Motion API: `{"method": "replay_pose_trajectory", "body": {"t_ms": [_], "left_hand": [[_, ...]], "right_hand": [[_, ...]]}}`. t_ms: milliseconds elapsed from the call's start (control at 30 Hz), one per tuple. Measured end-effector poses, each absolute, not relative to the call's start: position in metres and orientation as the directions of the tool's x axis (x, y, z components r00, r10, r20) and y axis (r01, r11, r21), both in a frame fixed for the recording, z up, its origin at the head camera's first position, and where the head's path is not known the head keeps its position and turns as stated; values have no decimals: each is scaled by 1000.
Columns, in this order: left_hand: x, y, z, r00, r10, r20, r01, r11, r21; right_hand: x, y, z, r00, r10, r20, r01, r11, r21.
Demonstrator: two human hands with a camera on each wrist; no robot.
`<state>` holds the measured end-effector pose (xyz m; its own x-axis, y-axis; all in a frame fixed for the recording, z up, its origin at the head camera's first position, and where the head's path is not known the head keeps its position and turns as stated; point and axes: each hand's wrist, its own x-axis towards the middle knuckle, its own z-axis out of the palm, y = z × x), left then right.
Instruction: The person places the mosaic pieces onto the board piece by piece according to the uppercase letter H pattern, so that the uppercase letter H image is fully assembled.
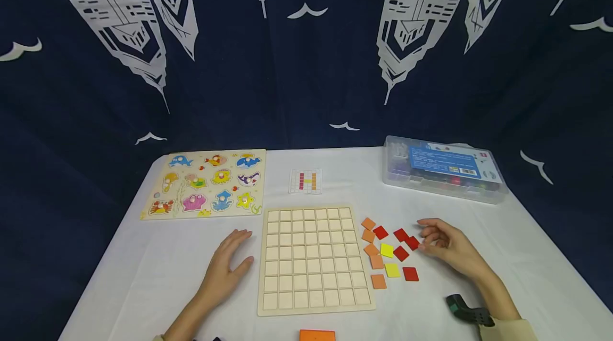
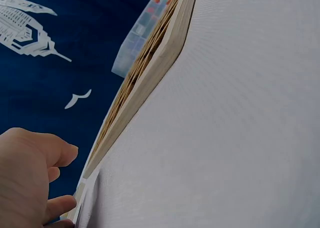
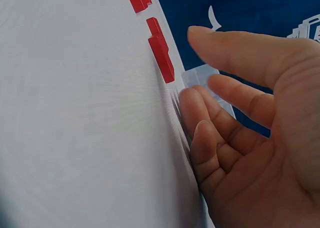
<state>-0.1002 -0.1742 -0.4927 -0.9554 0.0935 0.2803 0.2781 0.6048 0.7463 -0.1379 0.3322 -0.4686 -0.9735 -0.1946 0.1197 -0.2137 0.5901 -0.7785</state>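
Observation:
A wooden grid board (image 1: 316, 310) lies in the middle of the table, its square cells bare. To its right are scattered flat square tiles: several orange tiles (image 1: 377, 262), two yellow tiles (image 1: 387, 250) and several red tiles (image 1: 400, 254). My left hand (image 1: 222, 272) rests left of the board, fingers extended, holding nothing. Just right of the red tiles is my right hand (image 1: 452, 249), its fingers loosely bent. In the right wrist view, red tiles (image 3: 161, 58) lie beyond the fingertips, and no tile shows between thumb and fingers.
A small card (image 1: 305, 181) with a coloured grid pattern lies behind the board. At the back left is a sea-animal peg puzzle (image 1: 210, 184); a clear plastic case (image 1: 442, 168) sits at the back right. An orange object (image 1: 317, 335) shows at the front edge.

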Motion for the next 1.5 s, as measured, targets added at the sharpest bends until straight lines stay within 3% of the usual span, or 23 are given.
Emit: {"method": "replay_pose_trajectory", "body": {"t_ms": [567,1033,1500], "left_hand": [[-97,-173,-496,-939,191,285,329,740,586],[-96,-173,-495,-934,209,289,343,751,565],[-97,-171,-498,-927,228,298,360,768,530]], "right_hand": [[-139,329,-475,-969,-221,115,-233,641,-731],[-138,326,-475,-957,-242,161,-285,670,-685],[-139,328,-471,-975,-203,92,-214,739,-638]]}}
